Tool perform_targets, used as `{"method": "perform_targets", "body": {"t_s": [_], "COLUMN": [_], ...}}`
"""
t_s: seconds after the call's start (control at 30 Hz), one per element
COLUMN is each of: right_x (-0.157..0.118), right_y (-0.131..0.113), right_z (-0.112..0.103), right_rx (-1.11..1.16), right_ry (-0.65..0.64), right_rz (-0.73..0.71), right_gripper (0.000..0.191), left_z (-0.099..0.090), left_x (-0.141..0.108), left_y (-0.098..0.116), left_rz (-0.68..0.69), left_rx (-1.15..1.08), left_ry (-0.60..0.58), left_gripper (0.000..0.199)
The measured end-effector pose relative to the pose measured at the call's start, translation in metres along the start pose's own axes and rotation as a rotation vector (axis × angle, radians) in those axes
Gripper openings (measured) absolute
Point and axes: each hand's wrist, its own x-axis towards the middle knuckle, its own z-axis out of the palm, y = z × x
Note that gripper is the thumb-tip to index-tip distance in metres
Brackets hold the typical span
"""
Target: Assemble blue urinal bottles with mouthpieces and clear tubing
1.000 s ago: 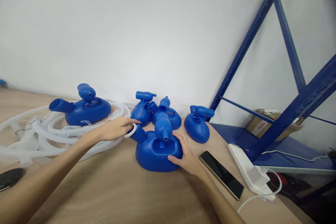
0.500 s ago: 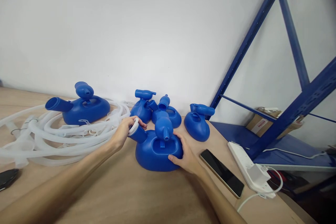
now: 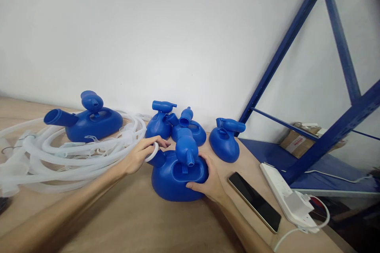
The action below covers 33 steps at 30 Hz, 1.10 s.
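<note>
A blue plastic urinal bottle (image 3: pixel 178 185) stands on the table in front of me, with a blue bulb-shaped piece (image 3: pixel 186 146) on top of its handle. My right hand (image 3: pixel 209 180) grips the bottle's right end, thumb on the front and fingers behind. At the mouth of the spout (image 3: pixel 157 159), on the left, is a white ring (image 3: pixel 152 151). My left hand (image 3: pixel 142 152) holds that ring, its fingers reaching over the top of the spout. The fingertips' grip is partly hidden behind the ring.
Several more blue bottles stand behind, such as one at the right (image 3: pixel 224 145) and one at the left (image 3: pixel 92 124). Coiled clear tubing (image 3: pixel 74 174) spreads on the left. A phone (image 3: pixel 255 201), a power strip (image 3: pixel 285 193) and a blue rack (image 3: pixel 285 55) are on the right.
The bottle has come slightly nearer in view. My left hand's fingers now stretch further over the spout, and the white ring looks more edge-on. My right hand keeps its grip.
</note>
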Motion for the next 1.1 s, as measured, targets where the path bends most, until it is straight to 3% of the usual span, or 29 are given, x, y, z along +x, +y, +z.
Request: {"method": "perform_targets", "body": {"t_s": [0.23, 0.4, 0.47, 0.57, 0.73, 0.93, 1.1], "right_x": [0.004, 0.005, 0.010, 0.023, 0.048, 0.064, 0.068], "right_y": [0.005, 0.008, 0.003, -0.016, -0.059, -0.071, -0.071], "right_z": [-0.003, -0.012, -0.015, -0.016, -0.003, 0.012, 0.012], "right_rx": [-0.002, 0.117, 0.187, 0.237, 0.127, 0.030, 0.087], "right_ry": [-0.020, -0.179, -0.224, -0.189, -0.229, -0.087, -0.084], "right_rz": [0.025, 0.108, 0.113, 0.097, 0.059, 0.074, 0.096], "right_gripper": [0.085, 0.100, 0.108, 0.112, 0.131, 0.078, 0.073], "left_z": [-0.004, -0.017, -0.025, -0.034, -0.037, -0.009, 0.002], "left_x": [-0.001, 0.004, 0.007, 0.010, 0.014, 0.013, 0.010], "left_y": [-0.004, 0.007, 0.010, 0.014, 0.021, 0.019, 0.016], "left_rz": [0.114, -0.008, -0.058, -0.103, -0.105, -0.213, -0.178], "left_rx": [0.064, 0.107, 0.082, 0.097, 0.321, 0.182, 0.224], "left_ry": [-0.122, -0.253, -0.230, -0.116, 0.040, 0.173, 0.182], "left_gripper": [0.033, 0.037, 0.041, 0.048, 0.047, 0.047, 0.049]}}
